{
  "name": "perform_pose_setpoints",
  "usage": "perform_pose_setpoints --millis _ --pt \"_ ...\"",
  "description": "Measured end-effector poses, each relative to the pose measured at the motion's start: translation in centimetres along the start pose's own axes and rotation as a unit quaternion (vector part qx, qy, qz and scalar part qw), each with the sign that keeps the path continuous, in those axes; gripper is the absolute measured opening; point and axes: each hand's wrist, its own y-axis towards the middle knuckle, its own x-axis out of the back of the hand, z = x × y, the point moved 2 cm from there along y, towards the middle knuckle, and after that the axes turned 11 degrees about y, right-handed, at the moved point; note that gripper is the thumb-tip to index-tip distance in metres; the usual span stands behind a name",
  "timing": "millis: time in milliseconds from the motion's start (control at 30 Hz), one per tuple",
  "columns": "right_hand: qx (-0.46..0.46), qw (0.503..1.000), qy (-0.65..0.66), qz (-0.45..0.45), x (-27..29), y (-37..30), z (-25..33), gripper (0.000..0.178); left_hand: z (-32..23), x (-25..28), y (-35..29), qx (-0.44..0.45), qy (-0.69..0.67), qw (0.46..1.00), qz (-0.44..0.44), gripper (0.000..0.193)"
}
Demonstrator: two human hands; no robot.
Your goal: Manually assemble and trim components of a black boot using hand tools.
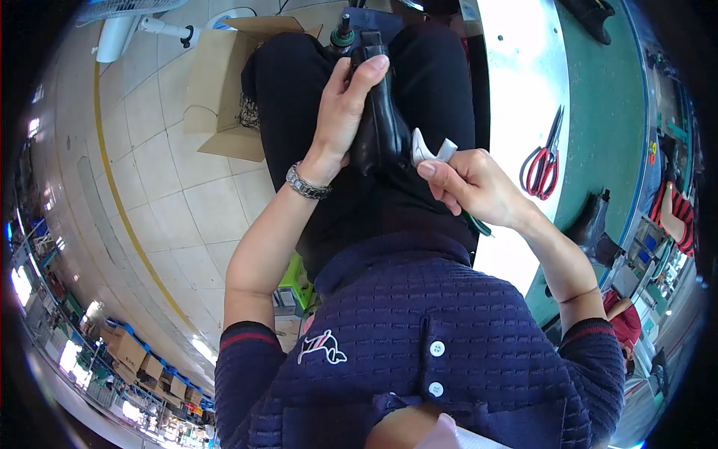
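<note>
Glossy black boot (385,127) above the lap (437,82), curved white piece (420,147) just beside it

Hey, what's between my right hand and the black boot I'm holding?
In the head view, a white pointed piece pinched in your right hand lies between that hand and the black boot; whether it touches the boot is unclear.

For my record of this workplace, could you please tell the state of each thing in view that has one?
Black boot: held in the left hand
Left hand: closed around the black boot
White piece: pinched, partly hidden
Right hand: closed on the white piece
Scissors: nearly closed, lying on the white table
Cardboard box: standing open
Wristwatch: worn
Fan: spinning or still, cannot tell
</note>
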Motion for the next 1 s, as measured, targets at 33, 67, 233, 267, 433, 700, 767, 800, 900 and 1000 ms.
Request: perform_pose_setpoints --millis 33,67,233,267,433,700,767,800,900,1000 --pt "0.000 1.000 0.002 -0.001 -0.2 -0.2 0.0 0.057 0.0 0.2 0.2 -0.003 -0.009 1.000 0.005 0.033" --pt "0.021 1.000 -0.018 -0.009 -0.4 -0.3 0.2 0.058 0.0 0.2 0.2 -0.002 -0.007 1.000 0.007 0.033" --pt "0.096 0.979 -0.171 -0.062 -1.3 0.0 0.7 0.059 0.0 -0.3 0.0 -0.012 -0.013 1.000 -0.005 0.030" --pt "0.096 0.979 -0.170 -0.061 -1.8 -0.2 0.8 0.059 0.0 -0.4 -0.2 -0.025 -0.013 0.999 -0.023 0.029" --pt "0.108 0.939 -0.297 -0.134 -3.5 -1.3 1.2 0.058 0.0 -0.1 -0.8 -0.024 0.002 0.999 -0.030 0.028" --pt "-0.009 0.999 -0.036 0.025 -0.9 -1.2 0.6 0.060 0.2 0.3 -2.5 -0.043 0.011 0.999 0.007 0.035" --pt "-0.085 0.989 0.101 0.060 -0.8 -0.7 0.1 0.061 0.2 0.0 -2.7 -0.050 0.018 0.999 0.008 0.036" --pt "-0.086 0.990 0.100 0.058 -0.5 -0.4 0.1 0.061 0.3 -0.2 -2.9 -0.051 0.016 0.999 0.009 0.036" --pt "-0.077 0.979 0.130 0.135 -0.3 -0.1 0.4 0.061 0.3 -0.6 -3.5 -0.061 0.053 0.997 0.018 0.037" --pt "-0.101 0.983 0.062 0.140 -0.1 -0.5 1.2 0.064 0.4 -0.8 -4.1 -0.070 0.074 0.995 0.005 0.036"
